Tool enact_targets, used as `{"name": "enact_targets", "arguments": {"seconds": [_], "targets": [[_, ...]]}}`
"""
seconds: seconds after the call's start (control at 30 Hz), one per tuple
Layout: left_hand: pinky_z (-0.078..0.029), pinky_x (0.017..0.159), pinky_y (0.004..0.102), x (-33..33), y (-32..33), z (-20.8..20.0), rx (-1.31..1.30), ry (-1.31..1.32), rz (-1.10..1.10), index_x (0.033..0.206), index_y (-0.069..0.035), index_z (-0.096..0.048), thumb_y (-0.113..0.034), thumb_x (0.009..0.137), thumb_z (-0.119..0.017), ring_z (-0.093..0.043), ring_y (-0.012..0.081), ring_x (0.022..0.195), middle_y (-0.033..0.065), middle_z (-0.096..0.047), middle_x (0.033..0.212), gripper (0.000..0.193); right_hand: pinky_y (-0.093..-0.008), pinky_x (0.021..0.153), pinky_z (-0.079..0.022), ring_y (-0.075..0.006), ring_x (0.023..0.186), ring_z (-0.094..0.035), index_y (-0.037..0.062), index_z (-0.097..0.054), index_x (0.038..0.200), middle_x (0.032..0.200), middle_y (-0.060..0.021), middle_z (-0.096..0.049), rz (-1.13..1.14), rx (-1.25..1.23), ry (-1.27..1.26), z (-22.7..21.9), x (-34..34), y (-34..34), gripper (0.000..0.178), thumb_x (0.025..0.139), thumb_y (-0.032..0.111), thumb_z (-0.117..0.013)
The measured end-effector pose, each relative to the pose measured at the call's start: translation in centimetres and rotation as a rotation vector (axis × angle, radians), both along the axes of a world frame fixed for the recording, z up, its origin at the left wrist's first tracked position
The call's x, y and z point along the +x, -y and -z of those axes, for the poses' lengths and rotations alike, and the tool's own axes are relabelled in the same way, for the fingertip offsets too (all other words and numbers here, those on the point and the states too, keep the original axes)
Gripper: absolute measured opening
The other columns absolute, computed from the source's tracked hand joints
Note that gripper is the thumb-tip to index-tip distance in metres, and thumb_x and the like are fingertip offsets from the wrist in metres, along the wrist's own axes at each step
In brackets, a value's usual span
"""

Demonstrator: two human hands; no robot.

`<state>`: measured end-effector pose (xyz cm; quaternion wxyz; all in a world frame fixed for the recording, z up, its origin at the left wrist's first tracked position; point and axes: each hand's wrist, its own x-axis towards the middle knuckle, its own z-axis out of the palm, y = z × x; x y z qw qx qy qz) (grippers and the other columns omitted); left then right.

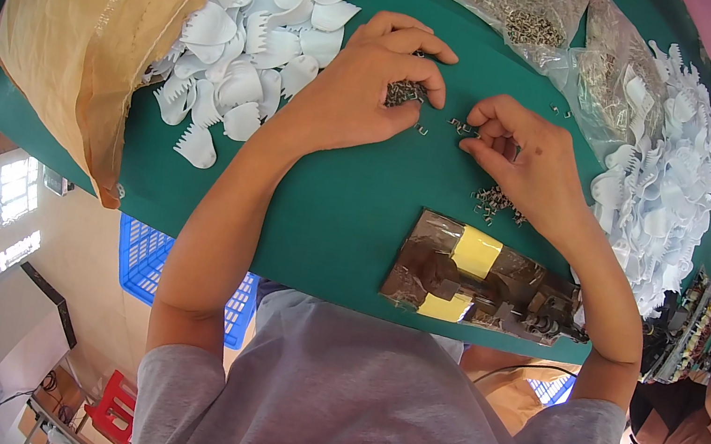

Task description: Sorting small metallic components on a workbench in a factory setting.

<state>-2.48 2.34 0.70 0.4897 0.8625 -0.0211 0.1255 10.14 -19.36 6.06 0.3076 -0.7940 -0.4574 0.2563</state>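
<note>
Near the middle of the green tabletop, my left hand (366, 81) is cupped, its curled fingers and thumb around a clump of small metal springs (405, 93). To its right, my right hand (530, 148) has its thumb and index finger drawn together at a few more springs (461, 128); the other fingers are curled in. A loose pile of springs (494, 203) lies just below that hand. Closer to my body sits a brown metal jig (507, 282) with yellow patches and a small mechanism at its right end.
White toothed hair-claw halves (240, 92) are heaped at the left beside a tan sack (103, 35). More white halves (667, 182) are piled at the right. Clear bags of springs (533, 25) lie at the far edge. A co-worker (700, 425) is at the right; a blue basket (142, 256) stands below the table.
</note>
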Motion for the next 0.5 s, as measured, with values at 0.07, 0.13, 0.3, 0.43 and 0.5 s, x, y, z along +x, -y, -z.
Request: {"name": "enact_targets", "arguments": {"seconds": [0.07, 0.13, 0.3, 0.43, 0.5], "targets": [[-0.043, 0.119, 0.0437, -0.1, 0.0, 0.0, 0.004, 0.001, 0.002, 0.097, -0.010, -0.075, 0.006, 0.077, -0.070, -0.046, 0.0329, 0.144, 0.0015, -0.068, 0.143, 0.026, -0.0365, 0.064, -0.054, -0.0222, 0.070, -0.066, 0.0032, -0.065, 0.107, 0.080, -0.0097, -0.068, -0.008, 0.018, 0.010, 0.1, 0.1, 0.0, 0.024, 0.089, 0.004, -0.081], [-0.042, 0.119, 0.0439, -0.1, 0.0, 0.0, 0.012, 0.003, -0.001, 0.097, -0.010, -0.075, 0.006, 0.077, -0.071, -0.046, 0.0330, 0.144, 0.0013, -0.068, 0.143, 0.026, -0.0367, 0.064, -0.053, -0.0225, 0.069, -0.066, 0.0034, -0.065, 0.107, 0.080, -0.0097, -0.068, -0.013, 0.007, 0.006, 0.3, 0.3, -0.2, 0.024, 0.089, 0.004, -0.082], [-0.042, 0.119, 0.0439, -0.1, -0.1, -0.1, 0.005, 0.000, 0.002, 0.097, -0.010, -0.075, 0.007, 0.076, -0.071, -0.046, 0.0328, 0.144, 0.0011, -0.068, 0.143, 0.026, -0.0371, 0.063, -0.053, -0.0238, 0.067, -0.065, 0.0035, -0.065, 0.107, 0.078, -0.0097, -0.067, -0.018, 0.007, 0.006, 0.2, 0.2, -0.5, 0.024, 0.089, 0.005, -0.082], [-0.042, 0.120, 0.0437, -0.2, 0.0, 0.0, -0.012, 0.001, 0.000, 0.097, -0.009, -0.075, 0.007, 0.077, -0.071, -0.046, 0.0321, 0.144, 0.0012, -0.068, 0.143, 0.026, -0.0384, 0.068, -0.054, -0.0246, 0.076, -0.066, 0.0046, -0.067, 0.109, 0.089, -0.0089, -0.069, -0.047, -0.014, 0.045, -0.4, 0.2, -1.0, 0.026, 0.088, 0.005, -0.082], [-0.043, 0.119, 0.0434, -0.1, 0.0, 0.0, -0.013, 0.002, 0.005, 0.097, -0.009, -0.075, 0.007, 0.077, -0.071, -0.046, 0.0315, 0.144, 0.0013, -0.068, 0.143, 0.026, -0.0393, 0.071, -0.055, -0.0257, 0.082, -0.067, 0.0047, -0.068, 0.110, 0.094, -0.0084, -0.070, -0.067, 0.001, 0.109, -0.2, 0.2, -1.0, 0.026, 0.087, 0.005, -0.081]]}}
